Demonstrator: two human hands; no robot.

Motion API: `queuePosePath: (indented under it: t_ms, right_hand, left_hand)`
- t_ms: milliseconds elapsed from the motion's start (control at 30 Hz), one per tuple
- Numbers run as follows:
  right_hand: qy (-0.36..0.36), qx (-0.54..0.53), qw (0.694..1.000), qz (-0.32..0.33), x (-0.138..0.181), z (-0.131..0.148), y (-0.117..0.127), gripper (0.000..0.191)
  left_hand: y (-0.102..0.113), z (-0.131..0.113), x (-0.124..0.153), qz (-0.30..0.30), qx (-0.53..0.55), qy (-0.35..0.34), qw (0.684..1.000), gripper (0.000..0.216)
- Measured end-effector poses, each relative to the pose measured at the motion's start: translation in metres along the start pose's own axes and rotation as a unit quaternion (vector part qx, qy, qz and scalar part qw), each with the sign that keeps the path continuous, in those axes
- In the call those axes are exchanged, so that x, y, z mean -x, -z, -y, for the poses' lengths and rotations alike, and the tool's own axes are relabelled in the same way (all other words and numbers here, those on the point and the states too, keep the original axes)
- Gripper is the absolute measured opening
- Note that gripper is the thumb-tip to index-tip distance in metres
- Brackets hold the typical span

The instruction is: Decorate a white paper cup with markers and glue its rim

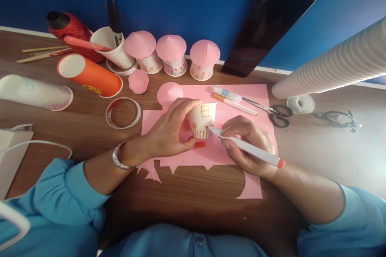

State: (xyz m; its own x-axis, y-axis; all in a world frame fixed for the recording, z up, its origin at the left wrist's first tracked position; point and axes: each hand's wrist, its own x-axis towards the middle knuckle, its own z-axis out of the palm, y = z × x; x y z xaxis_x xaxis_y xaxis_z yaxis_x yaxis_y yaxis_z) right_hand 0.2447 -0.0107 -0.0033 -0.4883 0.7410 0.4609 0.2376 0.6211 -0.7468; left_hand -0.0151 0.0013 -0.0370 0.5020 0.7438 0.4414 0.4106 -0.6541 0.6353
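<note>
Between the thumb and fingers of my left hand (169, 132) is a small white paper cup (200, 121), gripped at its rim and base. It bears a yellow window, red flowers and fence-like strokes. My right hand (250, 144) is closed round a white felt-tip marker (256, 152) with an orange-red end; its tip meets or nearly meets the cup's lower right side. Below them lies pink paper (223, 154) with ragged cut edges. An orange-red cap (199, 144) rests on it just under the cup, and a pink paper cone (169, 94) sits behind my left hand.
Three decorated cups with pink cone roofs (171, 48) stand along the blue wall. Scissors (279, 115), a glue stick (226, 93) and another marker (235, 104) lie behind my right hand. A phone (268, 24) leans at the back; stacked cups (337, 60) tower right, an orange cup (90, 76) left.
</note>
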Motion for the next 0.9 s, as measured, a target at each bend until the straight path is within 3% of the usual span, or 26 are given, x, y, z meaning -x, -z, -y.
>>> queuePosePath:
  t_ms: [900]
  right_hand:
    - [-0.009,0.021,1.0,0.001,0.001,0.0017,-0.0018,0.015]
  left_hand:
    - [0.0002,0.0003,0.0008,0.008,-0.013,0.003,1.0,0.093]
